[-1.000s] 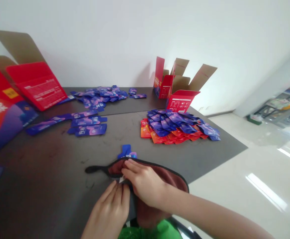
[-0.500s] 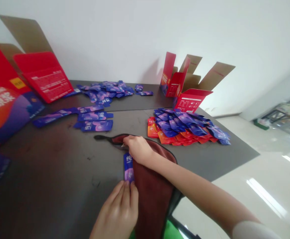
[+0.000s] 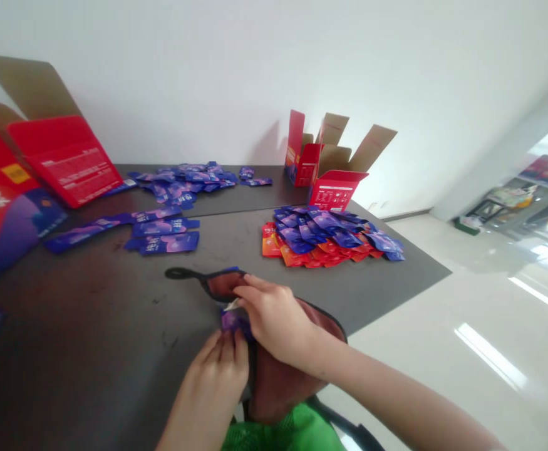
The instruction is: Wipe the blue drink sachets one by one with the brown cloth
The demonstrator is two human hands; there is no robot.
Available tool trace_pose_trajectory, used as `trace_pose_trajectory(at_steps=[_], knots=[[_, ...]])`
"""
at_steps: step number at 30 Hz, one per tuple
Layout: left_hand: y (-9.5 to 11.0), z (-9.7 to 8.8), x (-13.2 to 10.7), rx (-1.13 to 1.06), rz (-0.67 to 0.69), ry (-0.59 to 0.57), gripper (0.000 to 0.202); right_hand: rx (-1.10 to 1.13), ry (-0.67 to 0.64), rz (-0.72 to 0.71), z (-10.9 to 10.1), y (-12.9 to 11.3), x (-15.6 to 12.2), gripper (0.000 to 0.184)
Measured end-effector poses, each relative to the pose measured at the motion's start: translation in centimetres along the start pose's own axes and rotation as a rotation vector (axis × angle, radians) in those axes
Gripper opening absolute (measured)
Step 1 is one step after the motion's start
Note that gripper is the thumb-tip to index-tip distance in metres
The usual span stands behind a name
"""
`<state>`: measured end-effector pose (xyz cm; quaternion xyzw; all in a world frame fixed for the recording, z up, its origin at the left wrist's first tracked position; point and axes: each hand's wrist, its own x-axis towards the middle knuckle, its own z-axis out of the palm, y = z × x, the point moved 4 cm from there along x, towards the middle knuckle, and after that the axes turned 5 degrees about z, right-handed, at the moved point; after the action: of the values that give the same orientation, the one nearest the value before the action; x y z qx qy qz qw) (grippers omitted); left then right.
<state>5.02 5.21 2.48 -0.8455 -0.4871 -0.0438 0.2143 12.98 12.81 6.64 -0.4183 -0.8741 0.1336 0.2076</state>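
Before open boxes [image 3: 332,190] — contents hidden — right hand [image 3: 277,318] grips cloth [image 3: 274,389], left hand [image 3: 220,371] holds packet [image 3: 230,321]

The single camera sits on the wearer's head, looking forward and down across the table [image 3: 109,300] to the wall [image 3: 184,75] beyond; the left hand [image 3: 220,369] and right hand [image 3: 276,316] show close at lower centre, the floor [image 3: 424,326] at right.
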Motion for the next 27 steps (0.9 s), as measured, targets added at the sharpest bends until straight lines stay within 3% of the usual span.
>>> trace_pose_trajectory(at_steps=[3, 5, 9, 15, 19, 22, 24, 27], knots=[[-0.1, 0.1, -0.2, 0.01, 0.005, 0.002, 0.045, -0.054, -0.094, -0.06, 3.4, 0.1, 0.4, 0.043], [-0.2, -0.1, -0.2, 0.022, -0.008, 0.027, 0.045, -0.028, -0.153, -0.151, 4.2, 0.1, 0.3, 0.051], [-0.2, -0.4, -0.2, 0.06, 0.012, 0.091, 0.047, 0.015, -0.28, -0.342, 3.9, 0.3, 0.0, 0.028], [-0.2, 0.2, -0.8, 0.096, 0.079, 0.078, 0.046, 0.101, -0.349, -0.456, 5.0, 1.3, 3.1, 0.02], [-0.1, 0.5, -0.7, 0.074, 0.064, 0.045, 0.047, 0.105, -0.297, -0.363, 6.0, 2.6, 7.2, 0.019], [-0.1, 0.5, -0.3, 0.047, 0.004, 0.001, 0.045, 0.091, -0.186, -0.244, 4.9, 3.0, 9.1, 0.018], [0.0, 0.4, 0.0, 0.026, -0.031, -0.024, 0.043, 0.115, -0.103, -0.208, 3.2, 2.5, 8.3, 0.02], [0.2, 0.2, 0.2, 0.009, -0.019, -0.035, 0.041, 0.232, -0.033, -0.272, 1.1, 1.1, 4.6, 0.023]])
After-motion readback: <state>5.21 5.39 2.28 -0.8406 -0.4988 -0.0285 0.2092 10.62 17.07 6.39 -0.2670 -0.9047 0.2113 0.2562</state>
